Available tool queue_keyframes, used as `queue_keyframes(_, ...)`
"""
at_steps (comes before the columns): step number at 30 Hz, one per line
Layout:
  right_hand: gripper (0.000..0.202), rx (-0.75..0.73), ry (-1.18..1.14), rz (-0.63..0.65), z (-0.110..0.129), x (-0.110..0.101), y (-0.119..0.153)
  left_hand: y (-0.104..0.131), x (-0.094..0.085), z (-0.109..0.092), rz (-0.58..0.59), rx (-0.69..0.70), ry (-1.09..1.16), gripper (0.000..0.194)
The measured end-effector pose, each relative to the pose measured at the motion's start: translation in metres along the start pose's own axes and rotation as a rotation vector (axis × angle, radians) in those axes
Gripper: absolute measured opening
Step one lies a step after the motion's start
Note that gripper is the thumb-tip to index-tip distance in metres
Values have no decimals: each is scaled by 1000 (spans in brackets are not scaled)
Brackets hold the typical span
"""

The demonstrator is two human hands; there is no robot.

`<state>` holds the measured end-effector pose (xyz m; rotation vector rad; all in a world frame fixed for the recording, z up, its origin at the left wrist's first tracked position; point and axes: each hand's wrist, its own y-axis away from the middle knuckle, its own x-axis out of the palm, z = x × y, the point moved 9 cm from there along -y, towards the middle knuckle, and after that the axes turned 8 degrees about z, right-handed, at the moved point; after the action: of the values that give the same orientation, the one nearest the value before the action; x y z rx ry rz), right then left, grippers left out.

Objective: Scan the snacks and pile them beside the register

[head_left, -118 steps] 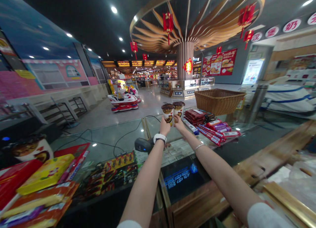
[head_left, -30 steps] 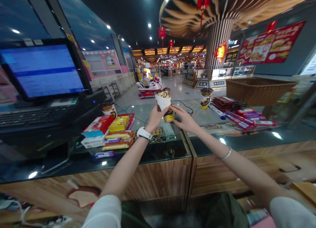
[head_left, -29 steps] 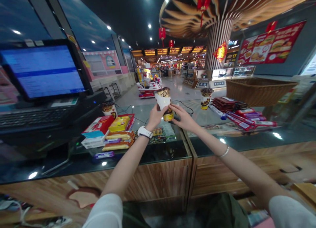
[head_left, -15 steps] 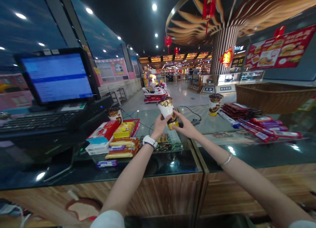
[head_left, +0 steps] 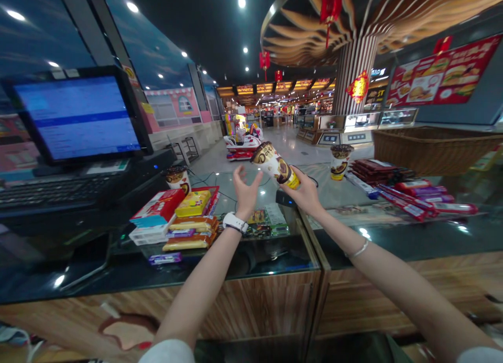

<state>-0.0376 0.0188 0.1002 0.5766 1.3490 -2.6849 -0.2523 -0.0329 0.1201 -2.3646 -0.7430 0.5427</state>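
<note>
A Dove chocolate cup (head_left: 274, 164), white and brown with a yellow base, is held above the counter, tilted with its brown top to the left. My right hand (head_left: 303, 191) grips it near the base. My left hand (head_left: 245, 191) is just left of the cup, apart from it, fingers spread and holding nothing. Beneath the left hand lie green packets (head_left: 271, 220). A small black device (head_left: 284, 198) with a blue light sits on the glass below the cup. Similar cups stand upright on either side, one at the right (head_left: 340, 162) and one behind the snack boxes (head_left: 178, 179).
A monitor (head_left: 78, 117) and keyboard (head_left: 66, 191) occupy the left. Near them are a phone (head_left: 88, 255), a red box (head_left: 157, 208) and stacked yellow packs (head_left: 192, 232). Chocolate bars (head_left: 426, 195) and a wicker basket (head_left: 432, 151) lie to the right. Black cables cross the glass counter.
My left hand has let go of the cup and opened beside it. The cup has tipped over toward the left in my right hand, and the black device now shows below it.
</note>
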Motion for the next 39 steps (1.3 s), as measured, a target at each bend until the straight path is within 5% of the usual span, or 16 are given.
queue_keyframes(2, 59, -43, 89, 5, 0, -5, -3, 2, -14, -24, -78, 201, -193, 72)
queue_keyframes(8, 54, -220, 327, 99, 13, 0, 0, 19, 14, -55, 202, 556, -649, 68)
queue_keyframes(19, 54, -390, 442, 140, 26, 13, 6, 25, 32, -44, 323, 605, -878, 59)
queue_keyframes(27, 56, -288, 203, 190, -4, 14, -4, 25, 35, -35, 339, 647, -901, 51)
queue_keyframes(39, 52, -274, 169, 202, -1, 12, -4, 26, 34, -30, 335, 662, -904, 52)
